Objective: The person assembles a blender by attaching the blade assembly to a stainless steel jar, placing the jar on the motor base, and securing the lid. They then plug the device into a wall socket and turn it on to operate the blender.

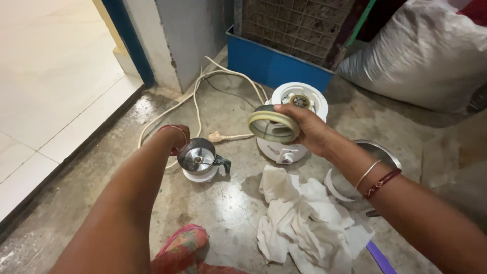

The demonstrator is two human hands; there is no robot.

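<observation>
My right hand [304,127] holds the round lid [273,126]. My left hand [175,139], mostly hidden, touches the steel jar [199,158]; blades inside; grip unclear.

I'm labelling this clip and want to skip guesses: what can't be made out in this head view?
- Left hand: bent behind the wrist, so its grip on the steel jar is hidden.
- Steel plate: mostly covered by the right forearm.
- Purple object: cut off by the bottom edge.
- Grey sack: cut by the top edge, blurred.
</observation>
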